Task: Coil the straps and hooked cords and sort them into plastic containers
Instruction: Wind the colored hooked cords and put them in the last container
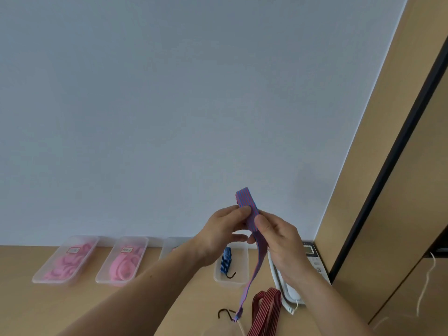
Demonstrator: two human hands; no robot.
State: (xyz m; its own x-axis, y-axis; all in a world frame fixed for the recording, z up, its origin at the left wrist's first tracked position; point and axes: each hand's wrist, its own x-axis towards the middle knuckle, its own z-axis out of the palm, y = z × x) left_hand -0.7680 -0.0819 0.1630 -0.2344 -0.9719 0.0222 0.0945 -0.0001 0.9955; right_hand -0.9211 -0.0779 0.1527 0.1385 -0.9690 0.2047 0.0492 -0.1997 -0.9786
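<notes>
Striped cord [246, 200] looks limp, light. Left hand [224, 229] and right hand [278, 241] pinch its folded top; best grip is across those folds.

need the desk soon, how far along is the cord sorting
Done: pink coils lie in two containers, and a coiled blue cord sits in another. In hand: the left hand and right hand pinch a purple striped cord, partly folded, its tail hanging down to its hook. Left: finishing that cord, then the red striped cord lying loose on the desk.
</notes>
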